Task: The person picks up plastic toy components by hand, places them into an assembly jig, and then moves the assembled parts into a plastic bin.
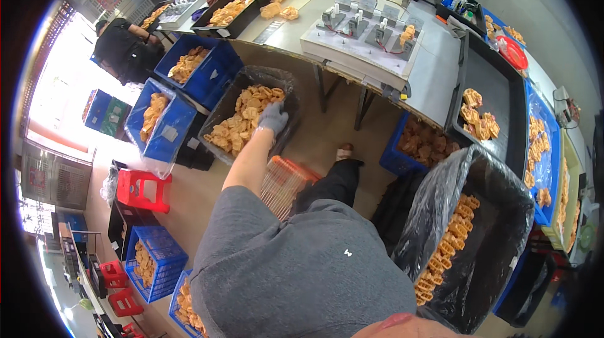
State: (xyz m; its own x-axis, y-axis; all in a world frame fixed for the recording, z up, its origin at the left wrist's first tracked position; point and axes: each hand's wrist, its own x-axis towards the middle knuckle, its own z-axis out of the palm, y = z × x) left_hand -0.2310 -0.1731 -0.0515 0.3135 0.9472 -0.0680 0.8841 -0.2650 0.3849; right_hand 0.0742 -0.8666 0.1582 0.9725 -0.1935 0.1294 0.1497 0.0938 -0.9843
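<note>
Grey-sleeved, the person's left hand (273, 118) reaches down into a black-lined bin (286, 83) of orange plastic pieces (242, 121) on the floor; whether its gloved fingers are spread or pinching, I cannot tell. Picking up seems underway; next comes a firm grasp.

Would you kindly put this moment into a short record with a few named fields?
Setting: workshop floor beside a long workbench
Left hand: gloved left hand reaching into a black-lined crate of orange plastic parts
Right hand: not in view
Nearby: blue crates of the same parts, red stool, black bag with stacked parts
Others: a person in black at the far left
</note>
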